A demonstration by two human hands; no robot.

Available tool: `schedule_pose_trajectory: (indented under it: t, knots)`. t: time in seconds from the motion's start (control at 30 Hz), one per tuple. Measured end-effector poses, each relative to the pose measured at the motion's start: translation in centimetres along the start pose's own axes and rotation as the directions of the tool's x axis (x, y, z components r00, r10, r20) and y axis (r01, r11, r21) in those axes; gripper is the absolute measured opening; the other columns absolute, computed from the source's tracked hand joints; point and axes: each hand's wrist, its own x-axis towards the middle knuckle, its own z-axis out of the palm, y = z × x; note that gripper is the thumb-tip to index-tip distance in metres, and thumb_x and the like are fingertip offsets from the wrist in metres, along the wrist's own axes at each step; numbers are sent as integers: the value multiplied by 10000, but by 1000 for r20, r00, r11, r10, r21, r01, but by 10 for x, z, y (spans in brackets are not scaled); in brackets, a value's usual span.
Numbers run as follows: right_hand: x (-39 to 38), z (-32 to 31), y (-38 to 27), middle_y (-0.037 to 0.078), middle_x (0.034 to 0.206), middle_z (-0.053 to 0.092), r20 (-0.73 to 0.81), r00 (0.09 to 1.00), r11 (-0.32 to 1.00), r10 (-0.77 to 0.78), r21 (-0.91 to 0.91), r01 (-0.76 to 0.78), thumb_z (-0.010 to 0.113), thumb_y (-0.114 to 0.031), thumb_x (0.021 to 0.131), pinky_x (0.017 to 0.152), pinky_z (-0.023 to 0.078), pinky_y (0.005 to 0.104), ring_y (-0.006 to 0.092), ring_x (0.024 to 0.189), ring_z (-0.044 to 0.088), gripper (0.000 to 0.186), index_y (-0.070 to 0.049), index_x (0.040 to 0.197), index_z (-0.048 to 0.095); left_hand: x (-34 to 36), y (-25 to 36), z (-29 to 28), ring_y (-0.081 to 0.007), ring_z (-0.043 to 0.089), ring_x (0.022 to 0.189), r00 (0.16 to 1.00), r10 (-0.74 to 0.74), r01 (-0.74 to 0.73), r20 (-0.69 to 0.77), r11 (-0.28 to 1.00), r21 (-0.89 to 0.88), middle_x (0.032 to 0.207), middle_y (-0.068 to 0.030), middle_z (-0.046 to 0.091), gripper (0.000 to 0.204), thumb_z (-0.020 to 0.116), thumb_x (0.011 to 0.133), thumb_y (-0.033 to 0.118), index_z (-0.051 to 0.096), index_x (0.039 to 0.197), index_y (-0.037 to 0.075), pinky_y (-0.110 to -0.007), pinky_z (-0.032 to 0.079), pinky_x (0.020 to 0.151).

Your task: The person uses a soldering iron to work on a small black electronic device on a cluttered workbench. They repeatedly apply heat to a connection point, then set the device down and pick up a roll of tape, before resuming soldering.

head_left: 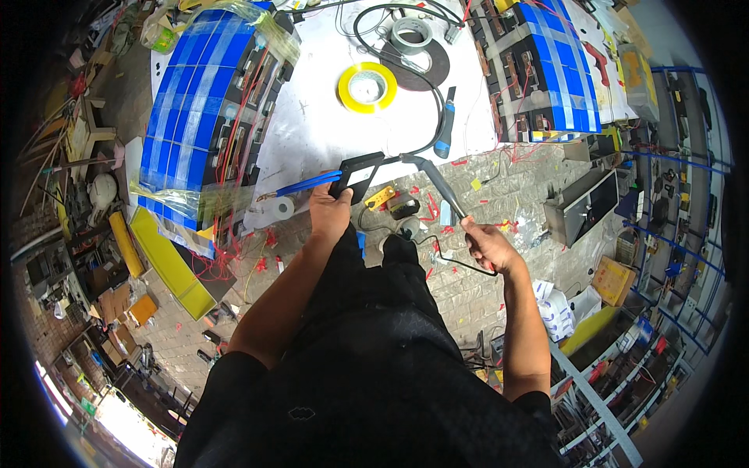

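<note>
Black and flat-sided, the box point(360, 173) is held out in front of the person, at the near edge of the white table point(312, 117) and over the floor point(468, 312). Its upper end leans to the right and its lower end lies in the grip. Foreshortening hides its true length. Its face is dark with squared corners and a small pale patch near the middle.

Two blue leads point(300, 184) run side by side from the box's left edge, their long axis pointing left and slightly down, with bare, metallic-looking ends toward the left pack.

The left hand point(331, 209) is clamped on the box, thumb pressed on the near face; the fingers behind are mostly hidden. The right hand point(491, 246) has its fingers wrapped around the slim black tool point(443, 187), whose long axis slants up and left from the fist. Its bent head turns left toward the box; whether they touch, I cannot tell. A thin dark cord point(460, 264) loops beneath the fist.

Blue packs bound with clear tape flank the table, one at left point(183, 101), one at right point(558, 62). Between them lie yellow tape point(344, 90) and a blue-handled knife point(445, 136).
</note>
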Motion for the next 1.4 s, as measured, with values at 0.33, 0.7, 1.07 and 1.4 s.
schedule_pose_trajectory:
  t: [0.33,0.7,1.07,1.4]
  knots:
    - [1,-14,-9,-22,553,467,26,999,999,-29,-25,30,602,-685,995,317,297,261,57,339,356,607,-115,802,531,-3,0,0,-166,656,978,1000,-3,3,-13,999,41,1074,-91,708,305,696,868,-64,662,1166,-4,-323,527,912]
    - [-5,-10,-9,-16,582,478,12,999,999,-43,5,43,613,-627,1020,339,279,259,61,367,350,546,-123,825,537,-9,29,1,-147,628,910,999,48,-50,16,990,135,993,-57,672,276,702,856,-73,663,1117,9,-301,515,866]
    - [-7,-7,1,-15,585,484,22,997,995,-70,75,68,623,-623,1016,339,283,262,61,363,354,540,-115,843,559,2,81,8,-148,612,860,951,290,-307,102,915,260,910,-42,631,211,694,851,-98,651,1014,30,-304,503,799]
    - [17,12,21,-12,587,497,-12,996,990,-90,109,91,594,-613,1035,345,279,271,68,357,371,574,-82,820,565,29,74,-11,-330,668,951,785,562,-611,261,771,176,998,-173,665,280,629,800,-168,650,1005,20,-380,533,859]
